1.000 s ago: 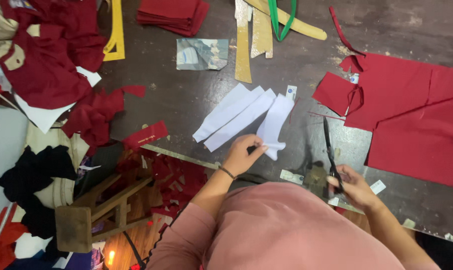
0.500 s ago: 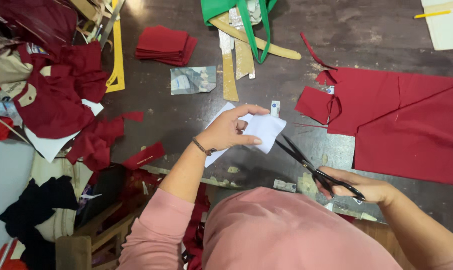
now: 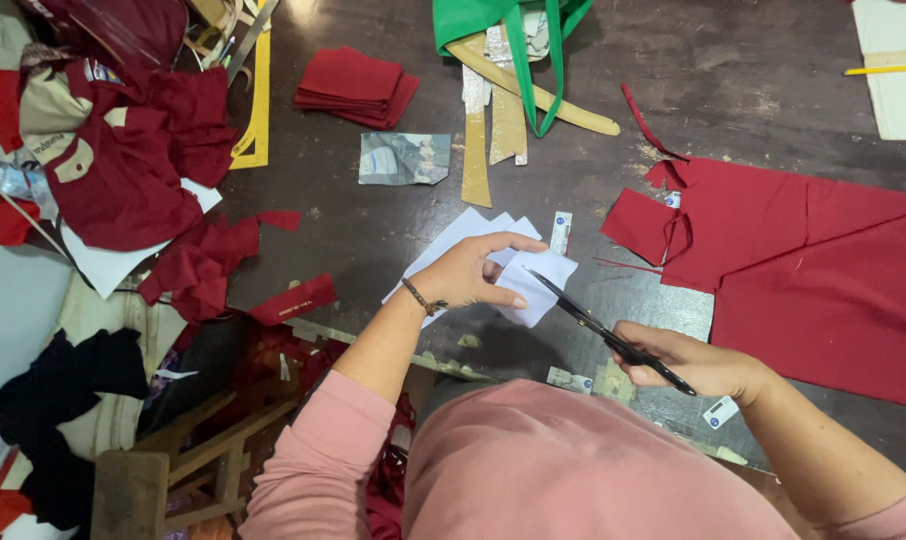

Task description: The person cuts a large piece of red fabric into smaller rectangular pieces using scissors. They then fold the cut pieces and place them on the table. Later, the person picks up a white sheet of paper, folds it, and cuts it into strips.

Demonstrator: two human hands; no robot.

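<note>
White pieces: a small stack of white paper-like pieces (image 3: 533, 285) sits under my left hand, on the dark table (image 3: 393, 230) just ahead of me; the top one sticks out to the right of my fingers.
Left hand: my left hand (image 3: 473, 272) lies over the white pieces, fingers curled and thumb pinching the top piece near its edge, so it is closed on them.
Scissors: black scissors (image 3: 603, 328) point up-left at the white pieces, the tips touching or just over the right edge of the top piece; blades nearly together.
Right hand: my right hand (image 3: 693, 362), to the right of the white pieces and nearer my body, is wrapped tight around the scissor handles.
Handling: I judge the pieces thin, light and floppy, quick to slide on each other; best pinched close beside the blade line, with the rest pressed flat.
Red cloth: a large red fabric panel (image 3: 813, 270) lies spread out well right of the white pieces.
Folded stack: folded red squares (image 3: 358, 85) sit far beyond the white pieces, to the upper left.
Wooden strips: flat wooden strips (image 3: 478, 160) lie just beyond the white pieces, under a green strap (image 3: 518, 50).
Scrap heap: a pile of red scraps (image 3: 143, 160) is well to the left of them.
</note>
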